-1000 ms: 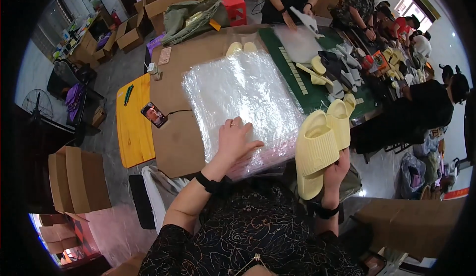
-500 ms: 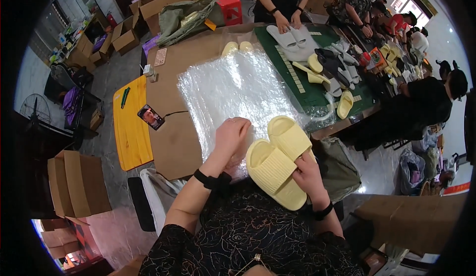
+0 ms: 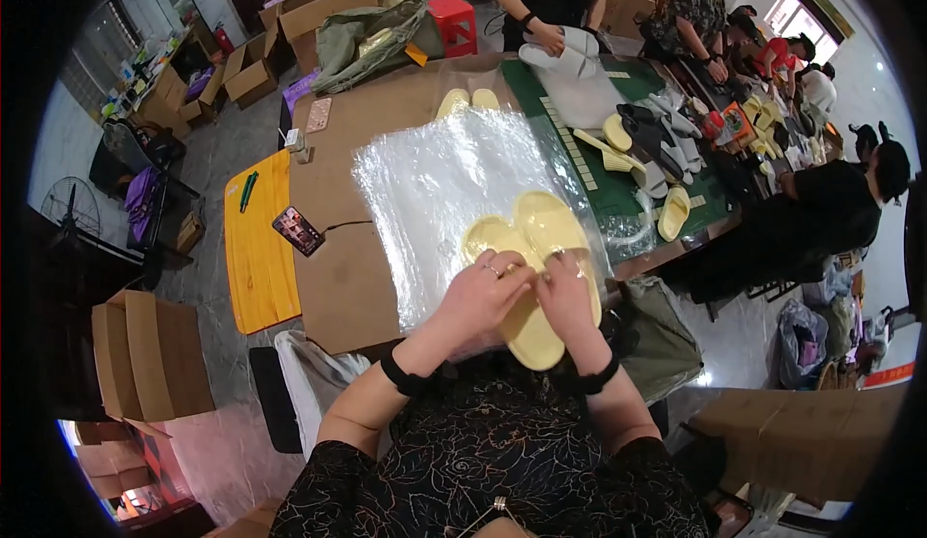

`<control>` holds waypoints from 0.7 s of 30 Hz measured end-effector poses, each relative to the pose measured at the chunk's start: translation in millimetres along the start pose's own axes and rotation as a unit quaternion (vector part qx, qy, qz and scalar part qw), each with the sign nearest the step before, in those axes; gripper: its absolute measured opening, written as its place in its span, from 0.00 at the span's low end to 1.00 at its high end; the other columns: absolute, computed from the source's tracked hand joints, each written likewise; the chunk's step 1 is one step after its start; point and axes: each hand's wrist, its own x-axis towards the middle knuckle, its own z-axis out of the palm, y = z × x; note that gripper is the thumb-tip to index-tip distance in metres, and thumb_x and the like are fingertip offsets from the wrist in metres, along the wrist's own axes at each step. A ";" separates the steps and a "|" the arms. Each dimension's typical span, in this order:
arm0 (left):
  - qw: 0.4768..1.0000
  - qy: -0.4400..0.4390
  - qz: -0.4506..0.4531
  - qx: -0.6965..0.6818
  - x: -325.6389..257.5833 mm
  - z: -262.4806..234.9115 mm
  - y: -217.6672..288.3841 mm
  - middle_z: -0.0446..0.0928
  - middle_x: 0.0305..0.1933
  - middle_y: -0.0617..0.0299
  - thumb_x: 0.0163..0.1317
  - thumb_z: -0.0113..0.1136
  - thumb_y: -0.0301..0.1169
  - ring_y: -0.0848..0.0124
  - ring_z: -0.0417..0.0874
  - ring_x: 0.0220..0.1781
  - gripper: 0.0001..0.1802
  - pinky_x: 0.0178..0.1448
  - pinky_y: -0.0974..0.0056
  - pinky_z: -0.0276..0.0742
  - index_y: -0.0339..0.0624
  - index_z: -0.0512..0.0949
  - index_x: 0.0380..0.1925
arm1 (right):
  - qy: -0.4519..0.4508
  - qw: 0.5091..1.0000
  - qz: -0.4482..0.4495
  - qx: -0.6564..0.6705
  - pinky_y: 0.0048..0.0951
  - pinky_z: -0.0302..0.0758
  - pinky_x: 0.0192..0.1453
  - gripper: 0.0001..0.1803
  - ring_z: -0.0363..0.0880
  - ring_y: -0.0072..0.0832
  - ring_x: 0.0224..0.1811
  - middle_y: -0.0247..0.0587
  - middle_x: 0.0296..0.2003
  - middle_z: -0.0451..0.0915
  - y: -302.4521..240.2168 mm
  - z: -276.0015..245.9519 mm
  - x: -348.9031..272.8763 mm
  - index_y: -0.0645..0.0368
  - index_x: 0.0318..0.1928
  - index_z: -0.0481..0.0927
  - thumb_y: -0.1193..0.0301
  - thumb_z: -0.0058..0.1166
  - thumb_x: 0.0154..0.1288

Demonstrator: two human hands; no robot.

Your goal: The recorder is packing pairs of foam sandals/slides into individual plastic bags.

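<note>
A pair of pale yellow slide slippers [image 3: 547, 219] lies side by side, toes away from me, over a stack of clear plastic bags [image 3: 406, 190]. My left hand [image 3: 483, 297], with a ring on one finger, is closed over the left slipper's strap area. What its fingertips pinch is hidden. Beside it, my right hand [image 3: 565, 297] has its fingers closed on the right slipper near the strap. Glossy clear film shows along that slipper's outer side; whether the film covers the pair I cannot tell.
A phone [image 3: 297, 231] with a cable lies left of the bags, near a yellow board [image 3: 259, 248]. Another yellow pair [image 3: 468, 103] sits beyond the bags. A green mat [image 3: 618, 190] at right bears several slippers. Across the table a person's hand [image 3: 548, 38] holds grey slippers [image 3: 570, 53].
The yellow pair has moved up and left over the bags. My left hand has come from the bags onto the pair. Across the table, the grey slippers have been lifted.
</note>
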 end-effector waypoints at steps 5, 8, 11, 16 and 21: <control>0.997 -0.005 -0.012 -0.079 -6.9 -7.8 20.0 0.77 0.52 0.56 0.58 0.62 0.26 0.56 0.79 0.51 0.18 0.51 0.56 0.78 0.44 0.80 0.51 | 0.108 0.990 -0.091 0.027 0.50 0.72 0.40 0.09 0.75 0.57 0.38 0.59 0.42 0.72 -7.3 35.7 53.2 0.66 0.42 0.73 0.75 0.54 0.61; 0.994 0.011 -0.020 -0.106 -10.3 -14.4 22.6 0.78 0.51 0.55 0.59 0.62 0.27 0.55 0.79 0.51 0.17 0.51 0.56 0.78 0.44 0.81 0.50 | 0.098 0.986 -0.088 0.100 0.47 0.73 0.39 0.11 0.76 0.53 0.37 0.56 0.39 0.71 -9.9 43.1 71.5 0.67 0.44 0.73 0.75 0.55 0.63; 0.995 0.000 -0.017 -0.094 -13.2 -20.4 9.5 0.78 0.53 0.55 0.61 0.61 0.29 0.56 0.79 0.51 0.16 0.51 0.58 0.78 0.46 0.82 0.50 | 0.060 0.931 0.026 0.359 0.39 0.78 0.46 0.29 0.78 0.49 0.45 0.59 0.46 0.73 5.7 62.4 50.4 0.65 0.63 0.68 0.73 0.60 0.62; 0.992 0.018 -0.085 -0.087 -36.3 -40.3 -21.7 0.74 0.61 0.53 0.61 0.64 0.35 0.54 0.74 0.58 0.19 0.60 0.55 0.73 0.49 0.82 0.53 | -0.263 0.934 -0.159 0.183 0.31 0.78 0.54 0.24 0.79 0.34 0.52 0.53 0.56 0.77 -15.7 -35.4 -20.2 0.64 0.60 0.74 0.73 0.61 0.64; 0.973 0.080 -0.190 0.100 -40.5 -21.9 -61.6 0.55 0.73 0.34 0.64 0.60 0.45 0.38 0.55 0.75 0.31 0.74 0.47 0.57 0.40 0.70 0.63 | -0.246 0.921 0.082 0.289 0.23 0.76 0.39 0.08 0.80 0.19 0.35 0.38 0.31 0.84 -26.1 -88.8 -6.0 0.63 0.38 0.85 0.70 0.61 0.65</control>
